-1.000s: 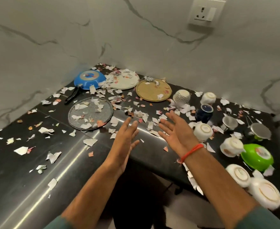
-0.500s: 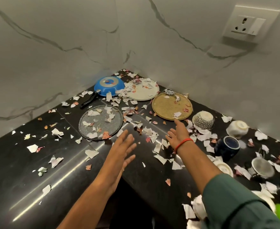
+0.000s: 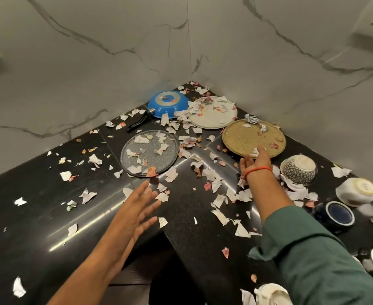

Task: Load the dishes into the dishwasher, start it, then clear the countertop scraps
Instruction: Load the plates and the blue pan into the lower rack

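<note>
Reaching across the black countertop [image 3: 38, 208], the right hand [image 3: 255, 160] touches the near rim of the tan plate [image 3: 253, 137], fingers extended, apparently to lift it for loading. The left hand [image 3: 141, 205] hovers open, holding nothing, near the grey plate [image 3: 149, 153]. Dishes lie upside down among paper scraps [image 3: 219, 200], including a blue pan [image 3: 167, 104] and patterned bowl [image 3: 297, 169]. No writing is legible; the dishwasher is out of view.

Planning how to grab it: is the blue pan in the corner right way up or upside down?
Upside down. The blue pan shows its flat grey base ring facing up, scraps resting on it, rim down on the countertop.
</note>
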Demonstrator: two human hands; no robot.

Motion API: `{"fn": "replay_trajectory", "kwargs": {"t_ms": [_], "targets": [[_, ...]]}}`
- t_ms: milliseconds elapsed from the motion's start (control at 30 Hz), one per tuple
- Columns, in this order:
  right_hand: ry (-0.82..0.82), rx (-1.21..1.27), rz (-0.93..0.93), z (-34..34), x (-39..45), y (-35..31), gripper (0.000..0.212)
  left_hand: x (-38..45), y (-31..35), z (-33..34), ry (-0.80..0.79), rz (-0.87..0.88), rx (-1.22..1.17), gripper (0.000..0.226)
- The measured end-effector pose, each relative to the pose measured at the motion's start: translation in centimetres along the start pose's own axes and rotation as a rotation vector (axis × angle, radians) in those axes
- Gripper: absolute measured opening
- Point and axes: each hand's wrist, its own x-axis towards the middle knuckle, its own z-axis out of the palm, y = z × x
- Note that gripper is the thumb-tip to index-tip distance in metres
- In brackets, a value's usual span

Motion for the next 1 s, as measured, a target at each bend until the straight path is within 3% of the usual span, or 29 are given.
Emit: {"fn": "replay_trajectory", "kwargs": {"t_ms": [67,200,267,400,533,700,1000], "targets": [[0.0,-0.02,-0.007,0.5,0.7,-0.7,0.023,-0.2,-0.1,0.0,0.013,-0.003,0.003,0.1],[0.024,-0.203,-0.088,1.5,1.5,-2.7,0.006,-0.2,-0.1,0.9,0.02,-0.013,0.004,0.075],[0.031,-0.311,-0.161,1.9,0.9,-3.6,0.009,-0.3,0.0,1.4,0.016,-0.012,0.01,0.079],[0.094,-0.519,-0.472,2.3,-1.0,-5.1,0.014,-0.5,0.2,2.5,0.003,-0.022,0.013,0.062],[0.111,-0.876,-0.91,1.5,-2.6,-6.5,0.049,-0.8,0.3,3.0,-0.021,-0.023,0.016,0.059],[0.052,-1.408,-1.222,0.1,-4.5,-7.1,0.027,-1.2,0.6,3.4,-0.051,-0.014,0.025,0.069],[0.027,-1.417,-1.337,-1.0,-5.7,-5.4,0.024,-1.5,1.4,3.1,-0.092,0.0,0.06,0.068]]}}
